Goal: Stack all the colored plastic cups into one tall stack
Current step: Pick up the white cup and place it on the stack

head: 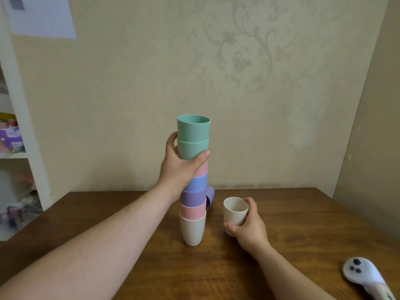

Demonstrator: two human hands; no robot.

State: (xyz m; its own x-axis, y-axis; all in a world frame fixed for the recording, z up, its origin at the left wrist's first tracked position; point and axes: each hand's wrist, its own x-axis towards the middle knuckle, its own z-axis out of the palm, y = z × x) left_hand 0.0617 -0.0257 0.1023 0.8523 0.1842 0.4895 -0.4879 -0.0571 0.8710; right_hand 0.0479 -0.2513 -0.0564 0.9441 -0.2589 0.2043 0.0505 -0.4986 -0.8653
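A: How were the fingers (172, 140) of the left hand (179, 167) set?

B: They were wrapped around the stack (193, 187), high up, with the thumb pressed against the lower green cup (192, 149). The stack stood on the counter (303, 230) on a cream cup (192, 231), with pink, purple, blue and pink cups nested above it and a second green cup (193, 128) at the top.

A: And the right hand (249, 226)?

B: It was closed around a loose cream cup (235, 211), which was held upright just to the right of the stack; whether its base was touching the counter could not be told.

A: What could have gone wrong?

B: The stack was tall, narrow and gripped only near its top, so a sideways push could have been passed down to the small base, and the stack could have been tipped. The cream cup had to be lifted above the green rim; a knock from it against the side could have had the same effect, it was judged.

A: Was anything left over or in the way?

B: A purple cup (210, 197) was seen lying on its side just behind the stack, partly hidden, and not yet stacked. A white handheld device (359, 271) was lying at the near right corner, well apart. A shelf (13, 154) with blurred clutter was seen at the far left.
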